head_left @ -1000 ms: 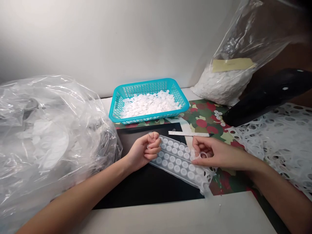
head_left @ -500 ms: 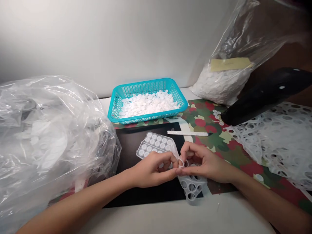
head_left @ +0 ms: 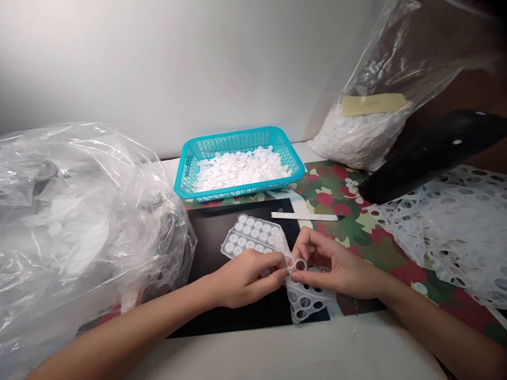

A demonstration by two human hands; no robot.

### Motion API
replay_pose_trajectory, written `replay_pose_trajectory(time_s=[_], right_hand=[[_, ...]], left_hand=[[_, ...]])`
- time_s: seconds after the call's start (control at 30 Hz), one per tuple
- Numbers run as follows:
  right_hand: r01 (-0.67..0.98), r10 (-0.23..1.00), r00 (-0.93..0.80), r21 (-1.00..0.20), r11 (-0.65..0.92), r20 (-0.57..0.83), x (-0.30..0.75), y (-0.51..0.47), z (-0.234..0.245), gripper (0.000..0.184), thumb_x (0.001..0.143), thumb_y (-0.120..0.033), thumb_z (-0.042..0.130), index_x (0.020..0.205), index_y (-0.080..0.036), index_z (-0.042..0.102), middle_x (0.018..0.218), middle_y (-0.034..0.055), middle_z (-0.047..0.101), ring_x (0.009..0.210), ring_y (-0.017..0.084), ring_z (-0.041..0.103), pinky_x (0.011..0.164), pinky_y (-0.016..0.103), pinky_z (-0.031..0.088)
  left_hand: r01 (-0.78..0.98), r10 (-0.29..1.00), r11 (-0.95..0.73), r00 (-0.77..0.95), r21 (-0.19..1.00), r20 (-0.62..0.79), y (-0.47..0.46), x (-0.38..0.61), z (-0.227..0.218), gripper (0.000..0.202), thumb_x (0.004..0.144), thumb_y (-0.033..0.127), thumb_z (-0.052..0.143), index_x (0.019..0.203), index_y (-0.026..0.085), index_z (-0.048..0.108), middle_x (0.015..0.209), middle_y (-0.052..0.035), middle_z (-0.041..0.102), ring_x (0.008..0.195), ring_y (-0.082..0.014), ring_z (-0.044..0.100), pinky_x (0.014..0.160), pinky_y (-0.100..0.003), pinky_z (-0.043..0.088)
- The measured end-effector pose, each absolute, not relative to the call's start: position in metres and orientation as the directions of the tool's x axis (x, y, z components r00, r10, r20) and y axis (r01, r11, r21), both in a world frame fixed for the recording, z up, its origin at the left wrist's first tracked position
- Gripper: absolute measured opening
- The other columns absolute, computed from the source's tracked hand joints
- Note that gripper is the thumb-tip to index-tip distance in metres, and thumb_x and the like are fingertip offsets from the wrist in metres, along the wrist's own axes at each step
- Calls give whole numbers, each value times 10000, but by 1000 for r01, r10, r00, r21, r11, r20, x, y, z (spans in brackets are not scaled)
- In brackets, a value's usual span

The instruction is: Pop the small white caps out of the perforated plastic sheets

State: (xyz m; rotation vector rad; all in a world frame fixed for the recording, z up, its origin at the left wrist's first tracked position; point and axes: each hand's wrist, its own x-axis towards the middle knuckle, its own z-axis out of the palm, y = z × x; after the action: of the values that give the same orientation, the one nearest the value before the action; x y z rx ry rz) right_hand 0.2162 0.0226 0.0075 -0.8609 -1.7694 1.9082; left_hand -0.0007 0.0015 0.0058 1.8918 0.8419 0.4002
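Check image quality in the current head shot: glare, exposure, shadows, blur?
Head view: glare streaks on the clear bag at left; head view: white discs in the blue basket look nearly washed out; head view: upper right corner falls dark; head view: fingers fairly sharp, but the translucent perforated sheet has faint edges.

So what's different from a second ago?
Left hand moved right and slightly toward the wearer, from the disc sheet's left end, now uncovered, to the perforated webbing. Right hand came slightly left and nearer the wearer, still at the webbing, where more open holes show. Basket and white stick stayed put.
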Motion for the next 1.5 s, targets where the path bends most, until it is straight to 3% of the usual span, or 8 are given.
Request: replay_pose_trajectory(time_s=[0.2, 0.3, 0.43, 0.57, 0.87, 1.17, 1.3, 1.5], right_hand=[[-40, 703, -705, -984, -171, -94, 222, 27, 6, 306, 835, -159, 582, 763, -227, 293, 822, -18, 449, 646, 114, 363, 542, 215, 323], [-158, 774, -632, -970, -184, -44, 226, 35, 3, 277, 762, -110, 564, 739, -218, 311, 750, -24, 416, 636, 122, 355, 537, 221, 292], [-245, 831, -545, -927, -285, -111, 227, 43, 2, 232, 698, -81, 527, 741, -212, 341, 749, -27, 415, 596, 109, 367, 516, 214, 282], [-224, 789, -593, -910, -350, -158, 223, 43, 8, 213, 751, -155, 563, 781, -221, 362, 794, -13, 446, 675, 141, 462, 570, 244, 364], [-145, 727, -682, -962, -232, -73, 221, 38, 4, 359, 747, -164, 719, 958, -248, 441, 1025, 15, 445, 1006, 174, 488, 817, 304, 438], [-138, 714, -693, -955, -262, -96, 212, 34, -9, 355, 787, -182, 705, 1027, -256, 454, 1012, 13, 477, 976, 159, 523, 766, 272, 467], [-153, 728, -679, -951, -267, -95, 210, 32, -8, 338, 788, -179, 703, 1006, -250, 453, 969, 5, 491, 934, 152, 532, 743, 263, 477], [-163, 770, -630, -951, -262, -104, 208, 28, -9, 347, 761, -195, 725, 974, -247, 455, 1022, 12, 461, 912, 145, 525, 735, 251, 479]], left_hand=[[-6, 840, 208, 513, 978, -176, 13, -2, -2, 226, 826, 227, 438, 629, 173, 339, 526, 67, 240, 475, -62, 202, 435, -183, 180], [-397, 829, 520, 447, 756, -336, 25, -9, -2, 209, 742, 193, 426, 610, 191, 264, 501, 83, 114, 423, -58, 73, 375, -175, 70], [-617, 782, 623, 498, 481, -375, 38, -22, 4, 253, 712, 196, 416, 570, 178, 208, 515, 68, 99, 417, -53, 56, 363, -178, 43], [-584, 744, 664, 576, 466, -339, 38, -25, 6, 205, 702, 200, 410, 556, 167, 270, 508, 61, 124, 415, -54, 83, 367, -169, 64], [-334, 732, 560, 628, 758, -264, 25, -13, 1, 96, 643, 211, 419, 580, 143, 445, 456, 52, 229, 405, -55, 161, 392, -167, 131], [-158, 765, 458, 572, 875, -297, 22, -8, -1, 370, 835, 377, 401, 543, 150, 400, 461, 59, 220, 412, -52, 181, 404, -191, 128], [-45, 767, 427, 546, 903, -335, 18, -6, 2, 127, 814, 212, 415, 724, 153, 482, 537, 53, 336, 440, -55, 209, 406, -183, 140], [251, 791, 18, 588, 968, -167, 10, -2, 7, 145, 824, 180, 424, 712, 145, 509, 584, 41, 387, 536, -75, 325, 507, -197, 270]])
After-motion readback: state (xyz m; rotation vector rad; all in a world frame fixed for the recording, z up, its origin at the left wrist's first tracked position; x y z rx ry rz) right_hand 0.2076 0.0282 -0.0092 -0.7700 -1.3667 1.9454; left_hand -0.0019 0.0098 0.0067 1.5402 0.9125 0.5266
